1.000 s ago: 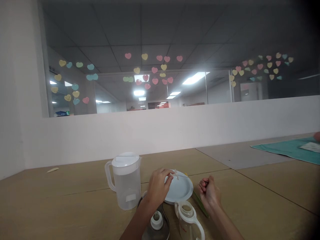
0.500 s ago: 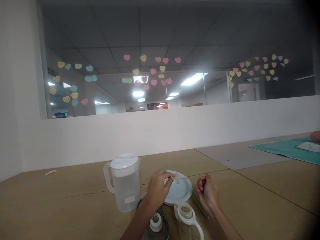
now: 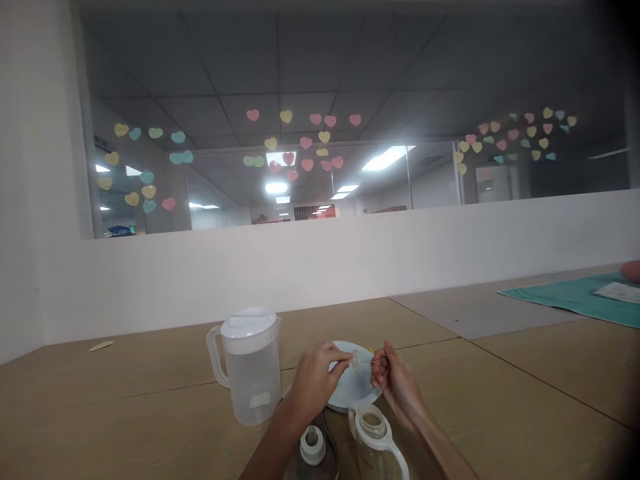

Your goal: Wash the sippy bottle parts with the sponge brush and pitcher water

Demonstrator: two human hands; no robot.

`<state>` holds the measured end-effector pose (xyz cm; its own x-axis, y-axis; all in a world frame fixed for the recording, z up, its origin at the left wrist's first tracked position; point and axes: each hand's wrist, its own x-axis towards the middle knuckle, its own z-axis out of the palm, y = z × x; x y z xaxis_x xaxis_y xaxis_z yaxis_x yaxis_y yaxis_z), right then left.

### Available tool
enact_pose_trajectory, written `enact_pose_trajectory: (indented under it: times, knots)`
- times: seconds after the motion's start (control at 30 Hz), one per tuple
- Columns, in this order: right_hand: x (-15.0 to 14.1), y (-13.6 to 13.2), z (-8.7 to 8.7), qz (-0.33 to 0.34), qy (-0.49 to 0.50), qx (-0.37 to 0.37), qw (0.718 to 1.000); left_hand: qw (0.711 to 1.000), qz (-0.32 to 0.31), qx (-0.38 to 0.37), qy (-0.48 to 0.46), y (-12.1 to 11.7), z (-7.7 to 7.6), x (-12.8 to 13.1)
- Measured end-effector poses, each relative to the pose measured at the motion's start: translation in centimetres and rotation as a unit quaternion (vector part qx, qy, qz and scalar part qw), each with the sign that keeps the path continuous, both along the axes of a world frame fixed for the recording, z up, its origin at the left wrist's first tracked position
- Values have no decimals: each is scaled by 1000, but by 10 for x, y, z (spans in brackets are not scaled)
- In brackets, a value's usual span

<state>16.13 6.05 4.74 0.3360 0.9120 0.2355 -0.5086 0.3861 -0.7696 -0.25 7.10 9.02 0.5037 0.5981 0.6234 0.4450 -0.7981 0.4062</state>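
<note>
My left hand (image 3: 316, 379) is closed in a pinch on a small translucent piece (image 3: 355, 362), which looks like a silicone bottle teat. A thin wire-like rod (image 3: 367, 361) runs from that piece to my right hand (image 3: 399, 387), whose fingers are curled round it. Whether the rod's tip is inside the piece, I cannot tell. Both hands are over a pale blue plate (image 3: 350, 395). Just below stands an uncapped clear baby bottle (image 3: 373, 448) with white handles. Under my left forearm is another bottle (image 3: 313, 448) with a white collar and teat.
To the left stands a clear pitcher (image 3: 253, 380) with a white lid. A dark-rimmed container (image 3: 334, 460) is partly hidden by my left forearm. A teal cloth (image 3: 560, 297) lies far right, and a small pale sliver (image 3: 101, 345) far left. A white wall (image 3: 320, 267) bounds the back.
My right hand has moved left with the rod, closer to my left hand, and now covers most of a green-yellow strip. My left hand has barely moved.
</note>
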Motion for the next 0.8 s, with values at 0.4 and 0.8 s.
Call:
enact_pose_trajectory:
  times: [0.4,0.8]
  knots:
    - [-14,6,-9,24,-91,7,996,991,28,49,123,7,-9,-1]
    - [-3,7,-15,-123,-371,-22,920,991,44,30,121,9,-9,-2]
